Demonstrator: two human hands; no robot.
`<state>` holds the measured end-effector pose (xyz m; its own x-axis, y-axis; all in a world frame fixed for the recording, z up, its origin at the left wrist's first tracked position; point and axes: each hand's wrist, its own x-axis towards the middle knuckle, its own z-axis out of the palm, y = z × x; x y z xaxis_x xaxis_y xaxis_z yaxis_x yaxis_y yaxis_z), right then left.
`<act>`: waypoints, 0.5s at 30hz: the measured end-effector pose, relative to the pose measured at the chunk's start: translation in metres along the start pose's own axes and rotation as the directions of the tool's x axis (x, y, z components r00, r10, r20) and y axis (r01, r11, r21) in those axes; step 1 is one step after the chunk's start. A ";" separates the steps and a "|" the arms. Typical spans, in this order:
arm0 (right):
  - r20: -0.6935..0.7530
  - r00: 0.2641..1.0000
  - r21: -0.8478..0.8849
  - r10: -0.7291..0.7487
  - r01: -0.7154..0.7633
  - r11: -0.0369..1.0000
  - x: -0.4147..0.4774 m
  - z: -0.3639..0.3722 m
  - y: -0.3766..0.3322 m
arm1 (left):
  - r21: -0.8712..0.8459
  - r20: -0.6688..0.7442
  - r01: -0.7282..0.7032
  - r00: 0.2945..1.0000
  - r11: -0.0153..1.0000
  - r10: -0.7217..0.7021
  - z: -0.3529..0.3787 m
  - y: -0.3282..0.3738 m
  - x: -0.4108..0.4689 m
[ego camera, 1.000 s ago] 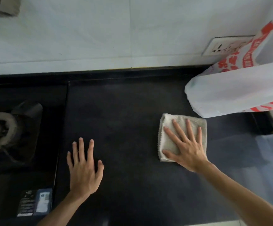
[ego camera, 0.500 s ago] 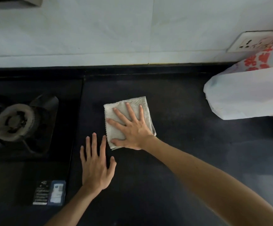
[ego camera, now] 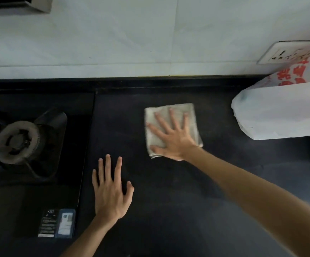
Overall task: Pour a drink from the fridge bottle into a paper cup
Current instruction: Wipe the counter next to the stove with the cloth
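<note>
A folded pale cloth (ego camera: 192,115) lies on the black countertop (ego camera: 178,210) near the middle. My right hand (ego camera: 172,136) presses flat on it with fingers spread. My left hand (ego camera: 111,190) rests flat on the bare counter, to the left of and nearer than the cloth, fingers straight. No bottle and no paper cup are in view.
A gas hob with a burner (ego camera: 18,141) fills the left side, with a sticker label (ego camera: 57,223) at its front corner. A white plastic bag with red print (ego camera: 280,112) lies at the right. Behind it is a wall socket (ego camera: 284,52) on the white tiled wall.
My right hand slid the cloth left across the counter toward the hob, then back to the right. My left hand stayed flat in about the same place.
</note>
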<state>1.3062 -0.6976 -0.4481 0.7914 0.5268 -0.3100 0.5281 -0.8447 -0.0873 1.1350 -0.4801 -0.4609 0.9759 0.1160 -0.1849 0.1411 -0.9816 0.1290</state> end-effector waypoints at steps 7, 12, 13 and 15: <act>-0.054 0.969 -0.050 -0.241 0.238 0.970 0.030 0.001 -0.057 | 0.010 -0.040 -0.010 0.999 1.000 0.010 0.005 -0.005 -0.001; -0.103 0.983 0.028 0.155 -0.153 0.988 -0.042 0.015 0.050 | 0.005 -0.029 -0.012 1.000 1.000 0.012 0.004 -0.002 0.001; -0.099 0.969 0.033 0.225 -0.223 0.974 -0.061 0.019 0.066 | 0.003 -0.021 -0.007 1.000 1.000 0.007 0.003 -0.002 0.001; -0.064 0.950 0.038 0.306 -0.304 0.952 -0.088 0.026 0.077 | 0.004 -0.011 -0.001 1.000 1.000 0.001 0.002 0.000 0.001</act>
<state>1.2691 -0.8117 -0.4522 0.9330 0.2476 -0.2610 0.2501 -0.9679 -0.0243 1.1354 -0.4799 -0.4633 0.9778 0.1166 -0.1743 0.1394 -0.9823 0.1251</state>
